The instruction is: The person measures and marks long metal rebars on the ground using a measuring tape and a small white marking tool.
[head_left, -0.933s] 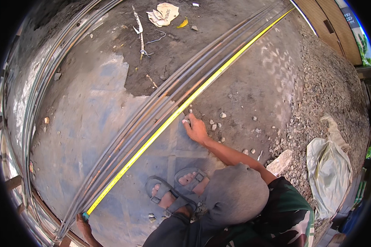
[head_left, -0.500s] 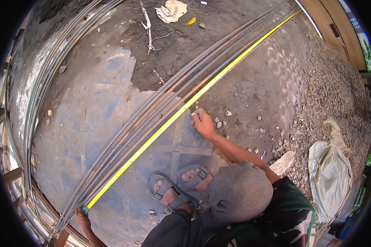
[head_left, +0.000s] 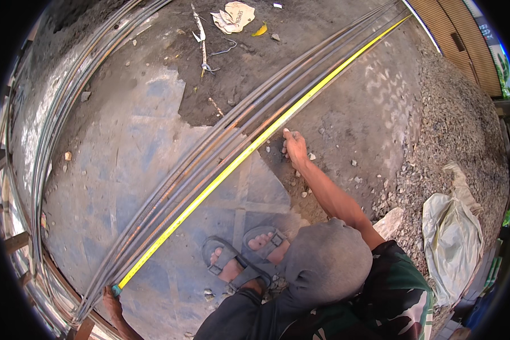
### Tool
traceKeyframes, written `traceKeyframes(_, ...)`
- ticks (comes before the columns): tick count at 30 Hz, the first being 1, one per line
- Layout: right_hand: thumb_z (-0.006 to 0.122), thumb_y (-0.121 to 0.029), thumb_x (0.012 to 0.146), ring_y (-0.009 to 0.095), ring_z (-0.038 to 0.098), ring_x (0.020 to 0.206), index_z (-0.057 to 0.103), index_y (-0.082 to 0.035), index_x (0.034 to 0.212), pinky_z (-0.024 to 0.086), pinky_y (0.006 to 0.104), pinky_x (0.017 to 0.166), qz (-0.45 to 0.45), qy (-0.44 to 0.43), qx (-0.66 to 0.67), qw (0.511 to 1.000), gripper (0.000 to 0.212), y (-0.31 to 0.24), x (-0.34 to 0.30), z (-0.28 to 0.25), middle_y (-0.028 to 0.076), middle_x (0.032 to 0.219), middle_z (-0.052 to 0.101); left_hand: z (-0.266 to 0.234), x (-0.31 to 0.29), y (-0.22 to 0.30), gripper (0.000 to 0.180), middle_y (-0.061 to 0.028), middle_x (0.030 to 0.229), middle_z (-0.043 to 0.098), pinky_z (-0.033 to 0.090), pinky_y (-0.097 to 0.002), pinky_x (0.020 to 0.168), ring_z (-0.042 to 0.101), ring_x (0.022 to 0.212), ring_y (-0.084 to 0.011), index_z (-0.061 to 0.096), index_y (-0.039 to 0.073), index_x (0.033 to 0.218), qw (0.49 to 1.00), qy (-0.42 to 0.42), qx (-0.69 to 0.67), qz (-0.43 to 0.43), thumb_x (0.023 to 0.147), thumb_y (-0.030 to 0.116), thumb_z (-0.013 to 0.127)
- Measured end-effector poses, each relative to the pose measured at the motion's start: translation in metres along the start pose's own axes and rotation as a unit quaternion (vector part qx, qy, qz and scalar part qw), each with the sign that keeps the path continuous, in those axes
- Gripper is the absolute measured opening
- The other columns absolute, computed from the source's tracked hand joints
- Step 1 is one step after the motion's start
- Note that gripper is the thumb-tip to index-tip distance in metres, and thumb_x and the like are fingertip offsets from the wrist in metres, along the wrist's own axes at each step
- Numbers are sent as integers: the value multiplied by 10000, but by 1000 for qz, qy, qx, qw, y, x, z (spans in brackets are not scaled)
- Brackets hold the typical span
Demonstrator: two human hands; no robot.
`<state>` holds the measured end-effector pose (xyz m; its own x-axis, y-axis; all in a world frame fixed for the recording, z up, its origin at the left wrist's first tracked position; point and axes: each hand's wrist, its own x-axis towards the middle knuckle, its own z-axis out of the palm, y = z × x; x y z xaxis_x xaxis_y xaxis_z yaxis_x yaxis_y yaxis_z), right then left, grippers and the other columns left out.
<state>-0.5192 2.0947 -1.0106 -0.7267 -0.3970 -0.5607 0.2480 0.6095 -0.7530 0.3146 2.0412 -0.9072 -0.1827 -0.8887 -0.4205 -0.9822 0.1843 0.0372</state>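
A long yellow tape measure blade point(head_left: 232, 164) runs diagonally from lower left to upper right, along the near side of a bundle of rusty steel bars point(head_left: 192, 153). At its lower left end my left hand point(head_left: 111, 302) is closed on the tape measure, whose teal case point(head_left: 117, 290) shows at the fingers. My right hand point(head_left: 294, 149) hovers just to the near side of the blade, around its middle, apart from it. Its fingers are pinched together, with a small whitish tip showing that I cannot make out.
More steel bars point(head_left: 68, 85) curve along the left side. Gravel point(head_left: 453, 130) and a pale sack point(head_left: 450, 243) lie on the right. At the top are a torn paper bag point(head_left: 233, 17) and a bent wire point(head_left: 225, 47). My sandalled feet point(head_left: 243, 255) stand on the slab.
My right hand has moved up and to the right along the tape blade, with its fingers still pinched. My left hand stays at the lower end with the tape measure.
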Motion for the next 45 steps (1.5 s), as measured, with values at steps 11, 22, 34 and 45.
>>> traceKeyframes(11,568,-332,957,148,567,611,550,21,1083,449,289,492,-64,72,12,995,375,-11,52,-16,65,776,574,0,-11,8,467,-192,1087,555,473,-510,746,577,967,-436,542,26,994,1000,-1,3,-27,593,-159,697)
traceKeyframes(22,547,-7,929,188,705,749,603,59,1062,574,297,629,-153,129,29,979,159,-15,89,-61,151,883,692,11,-11,9,414,-203,958,563,449,-509,737,568,933,-433,518,14,931,999,-6,-6,-36,591,-152,686)
traceKeyframes(34,656,-91,891,156,684,762,671,3,1087,535,303,702,-219,126,-147,956,217,-42,108,-87,102,852,724,22,-8,0,466,-196,970,545,438,-529,705,571,901,-447,513,40,958,1000,3,4,-13,582,-163,699)
traceKeyframes(45,652,-85,913,151,675,746,650,20,1058,539,300,676,-188,107,-106,971,179,-36,120,-70,107,867,721,21,-8,-8,425,-195,943,525,430,-529,686,556,871,-442,494,43,948,1000,5,11,-13,607,-141,670)
